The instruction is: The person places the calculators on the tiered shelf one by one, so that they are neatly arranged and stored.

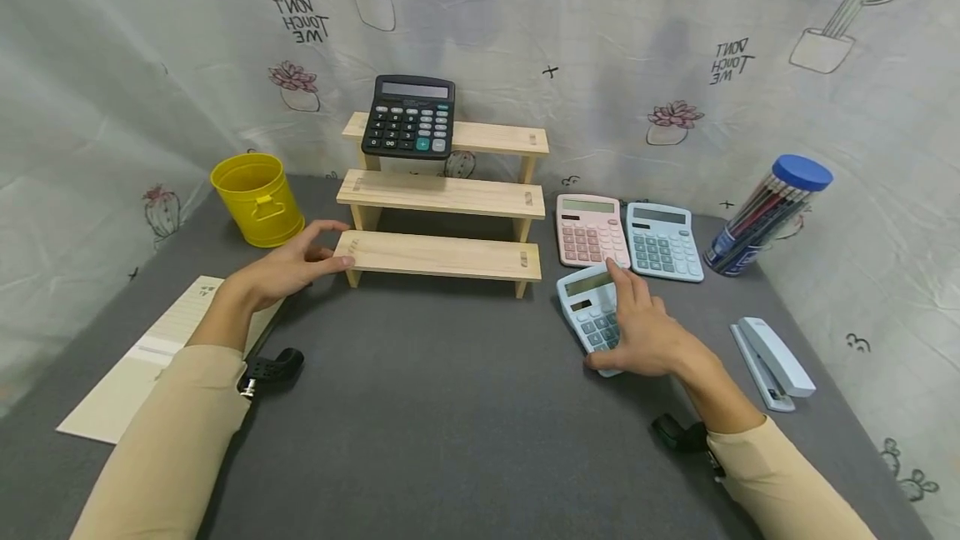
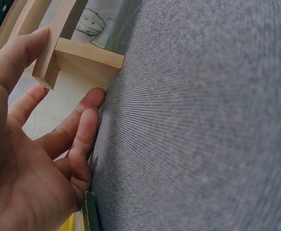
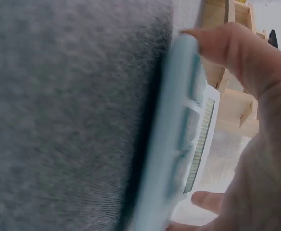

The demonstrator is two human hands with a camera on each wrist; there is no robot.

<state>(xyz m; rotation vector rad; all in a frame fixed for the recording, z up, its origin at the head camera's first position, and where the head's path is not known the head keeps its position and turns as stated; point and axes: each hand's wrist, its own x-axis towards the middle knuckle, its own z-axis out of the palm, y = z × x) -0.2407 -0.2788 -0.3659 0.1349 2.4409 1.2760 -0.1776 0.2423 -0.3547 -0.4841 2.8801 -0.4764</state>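
Note:
My left hand (image 1: pixel 279 275) holds the left end of the lowest board of a three-step wooden stand (image 1: pixel 442 257). In the left wrist view the thumb lies against the board's end (image 2: pixel 47 72), while the other fingers reach around behind it. My right hand (image 1: pixel 647 332) grips a light blue calculator (image 1: pixel 588 307) by its sides, thumb at the near edge and fingers at the far one. Its keys and edge (image 3: pixel 167 130) fill the right wrist view, with dark shadow below. Behind it lie a pink calculator (image 1: pixel 588 230) and a second blue calculator (image 1: pixel 663 242). A black calculator (image 1: pixel 408 119) leans on the stand's top step.
A yellow bucket (image 1: pixel 258 202) stands left of the stand, and an open notebook (image 1: pixel 142 373) lies under the left forearm. To the right are a blue-lidded tube of pencils (image 1: pixel 765 211) and a light blue stapler (image 1: pixel 772 361). A printed curtain (image 1: pixel 480 40) hangs behind the grey table (image 1: pixel 450 423).

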